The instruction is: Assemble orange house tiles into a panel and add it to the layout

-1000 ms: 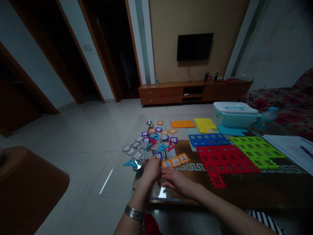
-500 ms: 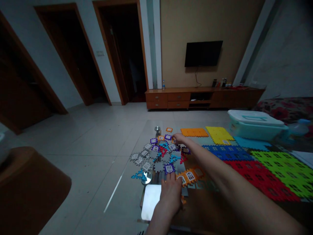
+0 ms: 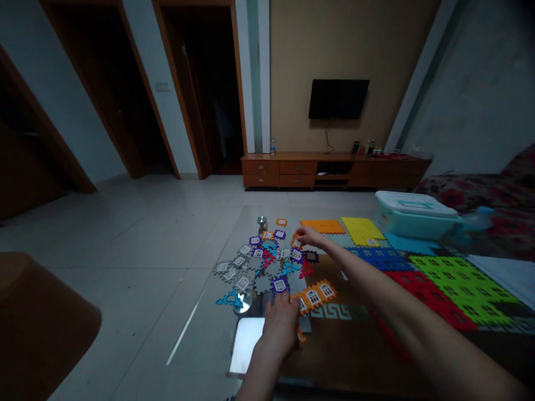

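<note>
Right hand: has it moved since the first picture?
Yes, the right hand has moved forward: once well short of the orange foam mat, it now lies close to that mat's near corner.

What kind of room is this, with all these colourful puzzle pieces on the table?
It looks like a living room in a home: a flat black television hangs on a beige wall, a low wooden cabinet with drawers stands below, and a red-flowered sofa sits at the right.

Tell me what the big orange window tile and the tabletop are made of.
The big orange window tile looks like moulded plastic with a matte finish, judging by its even colour and crisp interlocking edges. The tabletop seems to be glossy glass: it throws a bright reflection and the floor shows through it.
</note>
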The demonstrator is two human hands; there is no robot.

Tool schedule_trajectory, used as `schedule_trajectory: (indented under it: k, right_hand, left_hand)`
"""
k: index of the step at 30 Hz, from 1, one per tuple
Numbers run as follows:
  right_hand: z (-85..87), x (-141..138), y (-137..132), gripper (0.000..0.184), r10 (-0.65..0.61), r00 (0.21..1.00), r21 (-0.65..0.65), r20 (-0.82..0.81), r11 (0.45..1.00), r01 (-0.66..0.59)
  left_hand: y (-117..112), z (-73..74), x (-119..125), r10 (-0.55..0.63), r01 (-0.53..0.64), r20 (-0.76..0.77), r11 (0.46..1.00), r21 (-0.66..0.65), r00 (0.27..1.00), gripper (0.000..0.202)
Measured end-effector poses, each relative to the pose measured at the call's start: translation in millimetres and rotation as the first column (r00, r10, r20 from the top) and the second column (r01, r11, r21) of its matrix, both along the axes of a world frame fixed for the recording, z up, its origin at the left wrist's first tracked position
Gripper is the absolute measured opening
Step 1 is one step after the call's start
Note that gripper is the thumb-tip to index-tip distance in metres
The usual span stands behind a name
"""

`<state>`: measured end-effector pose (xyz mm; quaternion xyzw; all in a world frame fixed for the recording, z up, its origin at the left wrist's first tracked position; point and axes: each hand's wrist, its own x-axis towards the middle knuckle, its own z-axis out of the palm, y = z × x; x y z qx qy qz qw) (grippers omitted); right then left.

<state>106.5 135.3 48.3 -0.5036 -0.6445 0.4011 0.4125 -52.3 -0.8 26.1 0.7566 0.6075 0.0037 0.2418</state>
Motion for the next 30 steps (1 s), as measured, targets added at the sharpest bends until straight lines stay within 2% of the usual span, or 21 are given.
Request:
schedule_trajectory:
  k: [3,6,10,13,15,17,18,20,22,24,27,30]
  right_hand:
    - [6.7,10.1,17.1,0.015,0.061,0.998,-0.045,0.032,0.997,-0.06]
    - [-3.3,25.2,7.7,0.014,0.073,0.997,-0.028,0.013,0.997,-0.073]
    - [-27.1,37.7,-24.1,0.017,-0.053,0.993,0.015,-0.108,0.998,0.055]
    - [-39.3,38.2,-38.9,0.022,-0.145,0.968,-0.089,-0.204,0.988,0.129]
    - [-43.6,35.1,-43.7,0.025,-0.123,0.942,-0.227,-0.313,0.972,0.051]
    - [-45.8,29.7,-47.2,0.024,-0.079,0.903,-0.315,-0.423,0.947,-0.065]
    - [-46.3,26.4,-49.0,0.023,-0.066,0.886,-0.331,-0.459,0.938,-0.101]
    - [-46.4,19.5,-53.3,0.023,-0.052,0.864,-0.326,-0.5,0.936,-0.133]
    - [-45.6,14.3,-57.9,0.024,-0.023,0.854,-0.296,-0.519,0.943,-0.154]
    - [-44.2,13.3,-62.4,0.024,0.032,0.877,-0.245,-0.48,0.955,-0.168]
    - [-42.4,19.6,-69.5,0.015,0.186,0.95,-0.169,-0.251,0.958,-0.232]
    - [-42.3,26.8,-78.5,0.011,0.381,0.925,-0.157,-0.001,0.913,-0.376]
  left_hand:
    - [2.5,0.2,-3.8,-0.024,0.024,0.04,1.0,0.002,0.999,0.091]
    - [5.3,-0.6,-5.7,-0.049,0.048,0.037,0.999,0.018,0.998,0.095]
    - [7.2,-2.3,-4.9,-0.054,0.054,0.006,0.998,0.01,0.999,0.093]
    - [9.1,-2.5,-2.1,-0.032,0.032,-0.003,0.999,-0.013,0.999,0.088]
    - [12.5,-2.6,0.7,0.044,-0.045,0.044,0.999,0.014,0.998,0.081]
    - [17.8,-3.2,3.9,0.161,-0.18,0.179,0.979,0.092,0.971,0.073]
    - [20.9,-4.0,5.4,0.218,-0.257,0.277,0.959,0.116,0.936,0.07]
    - [27.0,-6.3,7.7,0.316,-0.39,0.468,0.918,0.068,0.825,0.063]
    - [31.8,-9.2,8.3,0.377,-0.441,0.55,0.898,-0.017,0.746,0.053]
    - [34.6,-11.1,6.8,0.386,-0.441,0.524,0.897,-0.023,0.759,0.046]
    - [34.8,-10.2,1.3,0.359,-0.429,0.431,0.9,0.074,0.828,0.039]
    - [30.5,-6.8,-4.0,0.323,-0.391,0.349,0.909,0.146,0.88,0.035]
